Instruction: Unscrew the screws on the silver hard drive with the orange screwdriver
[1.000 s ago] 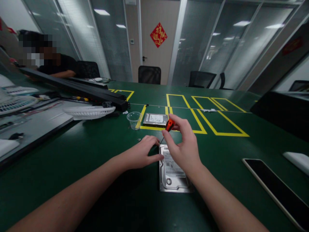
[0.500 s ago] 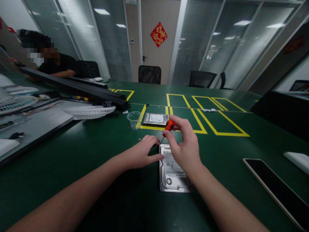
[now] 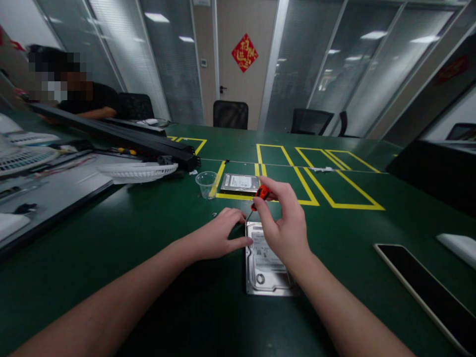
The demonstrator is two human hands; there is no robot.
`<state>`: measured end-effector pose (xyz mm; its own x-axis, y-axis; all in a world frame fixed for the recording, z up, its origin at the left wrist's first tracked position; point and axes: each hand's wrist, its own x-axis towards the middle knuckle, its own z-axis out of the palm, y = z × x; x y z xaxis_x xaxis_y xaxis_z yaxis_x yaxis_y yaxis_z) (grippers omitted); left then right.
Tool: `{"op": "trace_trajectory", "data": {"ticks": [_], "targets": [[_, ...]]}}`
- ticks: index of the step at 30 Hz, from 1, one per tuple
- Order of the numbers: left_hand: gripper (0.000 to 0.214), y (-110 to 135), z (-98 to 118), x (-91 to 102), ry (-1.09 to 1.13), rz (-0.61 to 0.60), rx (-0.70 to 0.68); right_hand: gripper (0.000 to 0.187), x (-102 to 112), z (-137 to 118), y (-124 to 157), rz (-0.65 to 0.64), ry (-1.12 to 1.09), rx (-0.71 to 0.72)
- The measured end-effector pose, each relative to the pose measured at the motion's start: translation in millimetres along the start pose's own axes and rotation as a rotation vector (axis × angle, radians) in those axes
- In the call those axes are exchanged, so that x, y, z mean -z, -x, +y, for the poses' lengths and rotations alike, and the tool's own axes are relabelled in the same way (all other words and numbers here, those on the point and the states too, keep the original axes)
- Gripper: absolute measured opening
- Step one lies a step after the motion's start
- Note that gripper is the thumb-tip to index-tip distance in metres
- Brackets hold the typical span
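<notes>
A silver hard drive (image 3: pixel 269 275) lies label side up on the green table in front of me. My left hand (image 3: pixel 226 233) grips its left side, thumb at the label's edge and fingers by the far left corner. In my right hand (image 3: pixel 284 218) is a small orange-and-black screwdriver (image 3: pixel 262 192), pinched between thumb and fingers. Its thin shaft slants down to the drive's far left corner, where the tip meets a spot too small to make out. The right hand covers part of the drive's right half.
Beyond my hands, a second hard drive (image 3: pixel 240 183) lies inside yellow tape beside a clear plastic cup (image 3: pixel 207 185). Small metal bits (image 3: pixel 214 214) lie nearer. A phone (image 3: pixel 427 292) is at right; fan parts (image 3: pixel 137 171) and black bars are at left. Another person sits far left.
The screwdriver's handle has turned a little, and the fingers of my right hand have shifted on it. My left hand and the hard drive have stayed in place.
</notes>
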<state>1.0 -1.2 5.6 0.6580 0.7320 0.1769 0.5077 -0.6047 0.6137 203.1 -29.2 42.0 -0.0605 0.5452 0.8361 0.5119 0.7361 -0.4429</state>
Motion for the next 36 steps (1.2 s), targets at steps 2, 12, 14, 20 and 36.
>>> {"op": "trace_trajectory", "data": {"ticks": [2,12,14,20,36], "targets": [[0.033,0.0,0.5,0.2,-0.004,0.000,-0.002,0.041,0.9,-0.9,-0.4,-0.009,0.004,-0.015],[0.033,-0.5,-2.4,-0.5,0.002,-0.002,-0.021,0.053,-3.4,5.0,4.1,-0.008,-0.034,-0.039],[0.033,-0.4,-2.1,-0.2,0.002,-0.001,-0.016,0.050,-2.6,4.1,2.2,0.005,-0.005,-0.021],[0.032,-1.5,-0.1,-0.2,-0.006,-0.013,-0.003,0.051,-0.7,2.0,2.1,-0.005,-0.009,-0.028],[0.032,-1.4,1.8,0.9,-0.007,-0.015,-0.002,0.050,-0.7,0.9,2.3,-0.006,-0.010,-0.020]]}}
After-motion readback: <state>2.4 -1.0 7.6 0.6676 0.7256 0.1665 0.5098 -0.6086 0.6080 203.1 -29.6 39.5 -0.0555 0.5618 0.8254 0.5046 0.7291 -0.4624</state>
